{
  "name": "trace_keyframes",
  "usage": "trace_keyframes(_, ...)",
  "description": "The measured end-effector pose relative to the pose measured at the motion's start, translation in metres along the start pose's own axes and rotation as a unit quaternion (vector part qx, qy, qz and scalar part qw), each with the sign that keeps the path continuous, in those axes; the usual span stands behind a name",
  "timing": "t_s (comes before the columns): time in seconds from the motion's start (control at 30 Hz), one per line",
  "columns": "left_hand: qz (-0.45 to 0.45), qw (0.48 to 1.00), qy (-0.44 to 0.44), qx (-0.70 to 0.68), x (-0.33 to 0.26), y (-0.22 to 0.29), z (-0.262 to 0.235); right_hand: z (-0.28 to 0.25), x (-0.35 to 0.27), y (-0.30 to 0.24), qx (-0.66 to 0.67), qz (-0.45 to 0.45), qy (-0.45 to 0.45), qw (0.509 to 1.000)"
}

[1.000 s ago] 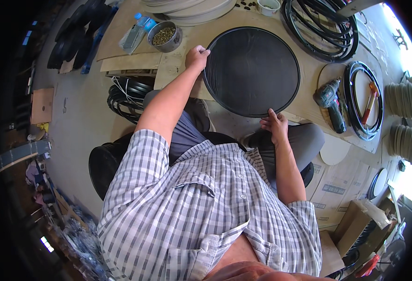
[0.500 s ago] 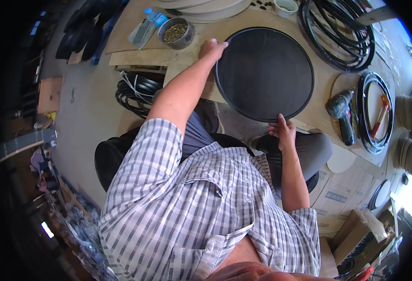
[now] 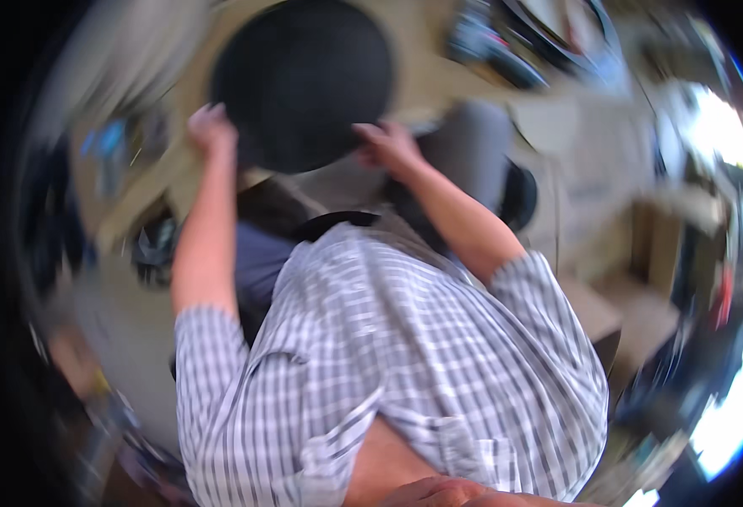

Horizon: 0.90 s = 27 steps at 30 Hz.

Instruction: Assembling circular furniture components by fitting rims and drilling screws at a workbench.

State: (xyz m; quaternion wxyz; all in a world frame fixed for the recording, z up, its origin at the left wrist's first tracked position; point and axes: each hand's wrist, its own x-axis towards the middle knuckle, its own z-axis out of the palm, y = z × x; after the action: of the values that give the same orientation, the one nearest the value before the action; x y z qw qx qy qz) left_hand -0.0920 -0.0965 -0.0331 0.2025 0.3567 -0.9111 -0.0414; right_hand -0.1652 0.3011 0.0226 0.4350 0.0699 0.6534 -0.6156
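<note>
While motion blur is smearing nearly everything around it, a pale workbench [image 3: 160, 182] is carrying a black disc [image 3: 304, 80] near its front edge, and the surrounding clutter is too smeared to name. Below, a checked shirt [image 3: 405, 363] is filling the view, hiding the lap. Both arms are reaching up, elbows bent. The left hand [image 3: 211, 131] is gripping the disc's left rim with curled fingers; the right hand [image 3: 386, 144] is pinching its lower right rim.
</note>
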Motion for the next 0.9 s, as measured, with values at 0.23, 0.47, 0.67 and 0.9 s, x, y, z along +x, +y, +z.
trace_keyframes(0.23,-0.167,0.951,-0.015,-0.261,-0.012,0.033,-0.015,-0.015,0.000,0.008,0.036,-0.011,-0.002,0.999)
trace_keyframes(0.47,-0.149,0.958,-0.010,-0.246,-0.018,0.018,-0.019,-0.028,-0.047,-0.013,-0.094,-0.108,-0.161,0.977)
trace_keyframes(0.67,-0.156,0.953,-0.010,-0.259,-0.018,0.012,-0.020,-0.157,-0.029,-0.108,-0.190,-0.473,0.158,0.846)
trace_keyframes(0.9,-0.117,0.984,0.010,-0.132,-0.022,0.023,-0.019,-0.321,0.055,-0.211,-0.610,-0.303,0.440,0.585)
